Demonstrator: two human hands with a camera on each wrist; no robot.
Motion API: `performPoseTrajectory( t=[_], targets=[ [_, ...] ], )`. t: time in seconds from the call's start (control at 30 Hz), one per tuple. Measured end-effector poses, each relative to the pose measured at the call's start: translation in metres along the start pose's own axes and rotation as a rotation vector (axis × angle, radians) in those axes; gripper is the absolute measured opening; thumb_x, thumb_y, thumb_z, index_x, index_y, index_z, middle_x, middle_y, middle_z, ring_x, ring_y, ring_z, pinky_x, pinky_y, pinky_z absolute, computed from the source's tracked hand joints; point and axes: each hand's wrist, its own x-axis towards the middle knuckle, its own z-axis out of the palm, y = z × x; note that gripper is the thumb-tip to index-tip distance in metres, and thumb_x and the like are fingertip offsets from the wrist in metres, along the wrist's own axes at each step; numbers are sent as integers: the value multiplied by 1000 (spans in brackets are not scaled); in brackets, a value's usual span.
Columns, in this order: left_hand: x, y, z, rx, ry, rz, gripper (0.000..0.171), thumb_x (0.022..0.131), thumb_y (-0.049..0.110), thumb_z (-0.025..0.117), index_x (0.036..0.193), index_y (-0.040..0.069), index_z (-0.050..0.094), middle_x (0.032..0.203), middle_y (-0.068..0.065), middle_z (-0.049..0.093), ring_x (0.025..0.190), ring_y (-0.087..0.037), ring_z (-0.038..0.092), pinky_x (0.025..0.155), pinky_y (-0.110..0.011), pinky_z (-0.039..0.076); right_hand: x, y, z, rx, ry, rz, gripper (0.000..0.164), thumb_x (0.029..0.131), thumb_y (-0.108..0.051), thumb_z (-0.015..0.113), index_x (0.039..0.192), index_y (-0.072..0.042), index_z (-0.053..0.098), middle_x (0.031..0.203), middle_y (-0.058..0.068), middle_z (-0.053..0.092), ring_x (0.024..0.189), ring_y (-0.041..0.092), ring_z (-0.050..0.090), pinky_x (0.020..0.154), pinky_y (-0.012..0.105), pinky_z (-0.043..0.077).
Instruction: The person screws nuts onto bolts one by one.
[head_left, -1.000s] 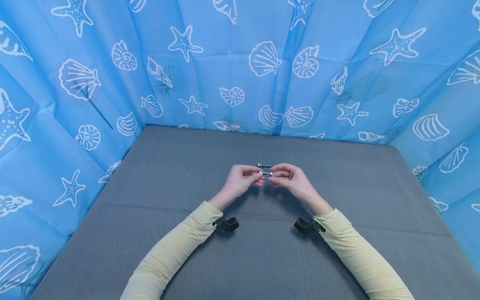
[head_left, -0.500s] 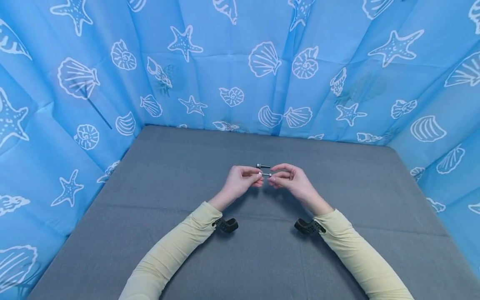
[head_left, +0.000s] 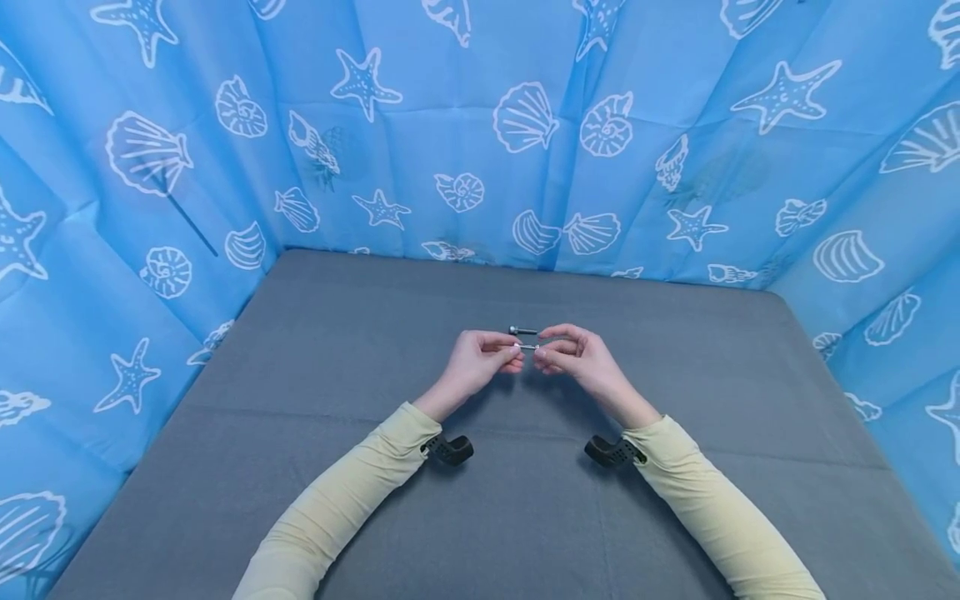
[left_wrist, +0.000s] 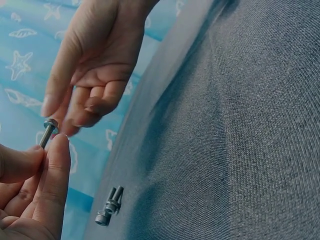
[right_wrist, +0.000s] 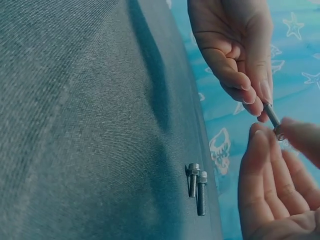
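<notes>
A slim metal bolt (head_left: 528, 347) is held level between both hands over the table. My left hand (head_left: 477, 363) pinches one end between thumb and fingers; in the left wrist view its threaded shank (left_wrist: 46, 136) sticks out from those fingertips. My right hand (head_left: 581, 360) has its thumb and fingertips about the other end, where a wider nut-like piece (right_wrist: 279, 133) shows. That piece lies close by the right thumb (left_wrist: 50, 104) in the left wrist view. The end inside the left fingers is hidden.
Two more bolts, one (right_wrist: 201, 194) beside the other (right_wrist: 193, 181), lie on the grey cloth-covered table (head_left: 517, 500) just beyond the hands. A blue curtain (head_left: 420, 150) with shell and starfish prints surrounds the table's back and sides.
Both hands keep hold of the bolt in nearly the same place. The right fingers have shifted slightly about its end, and the whole head view has drifted a little left.
</notes>
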Motion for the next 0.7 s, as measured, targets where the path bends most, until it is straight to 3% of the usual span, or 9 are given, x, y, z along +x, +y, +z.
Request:
performPoseTrajectory(
  t=[0.13,0.37,0.57,0.7],
  targets=[
    [0,1,0,1,2,-8,20,93,-2,60,110,-12,64,96,-28,67,78,-22,70,75,-36,59,0,0,1,13,9,-19,33,92,-8,66,115,13,56,100,23,68,88,27,69,83,53,53],
    [0,0,1,10,0,-16,22,93,-1,60,111,-14,63,95,-25,68,80,-25,70,77,-40,58,0,-1,3,-31,7,33,39,93,-20,65,115,12,57,92,18,70,80,21,68,73,43,58],
    [1,-1,0,-9,0,-16,23,93,-2,60,112,-15,62,93,-23,69,79,-24,70,76,-38,59,0,0,2,43,-9,-16,32,90,-5,67,114,12,55,94,18,69,86,27,68,80,51,55],
    [1,-1,1,-6,-4,-6,25,93,-1,59,113,-16,60,96,-27,68,81,-27,70,79,-42,58,1,-1,2,-3,0,8,35,93,-13,65,113,14,57,93,17,70,82,22,69,79,51,55]
  ],
)
